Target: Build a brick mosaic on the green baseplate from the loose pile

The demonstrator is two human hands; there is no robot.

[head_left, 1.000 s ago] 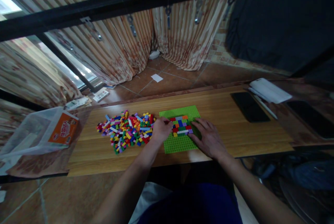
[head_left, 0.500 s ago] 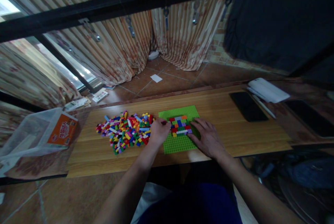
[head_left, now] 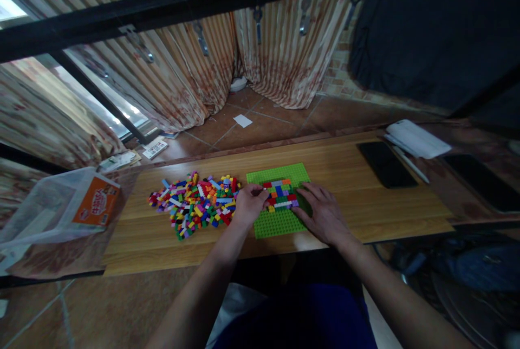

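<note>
A green studded baseplate (head_left: 276,225) lies on the wooden table. On its middle sits a patch of joined toy bricks (head_left: 280,193) in red, blue, green, grey, orange, purple and white. My left hand (head_left: 249,205) is closed in a pinch at the patch's left edge; whatever is between its fingertips is hidden. At the patch's right side rests my right hand (head_left: 323,212), fingers apart, its fingertips at the purple and red bricks and its palm over the plate's right edge. Left of the plate spreads a heap of loose bricks (head_left: 199,205), close to my left hand.
A black phone (head_left: 385,165) lies on the table's right part, beside a white pen (head_left: 411,165) and a white folded item (head_left: 418,139). Beyond the left end stands a clear plastic box (head_left: 49,205) with an orange label. A dark bar (head_left: 182,5) crosses above.
My left hand has shifted slightly right against the brick patch. A small white bit seen at its fingertips before no longer shows. My right hand has barely moved.
</note>
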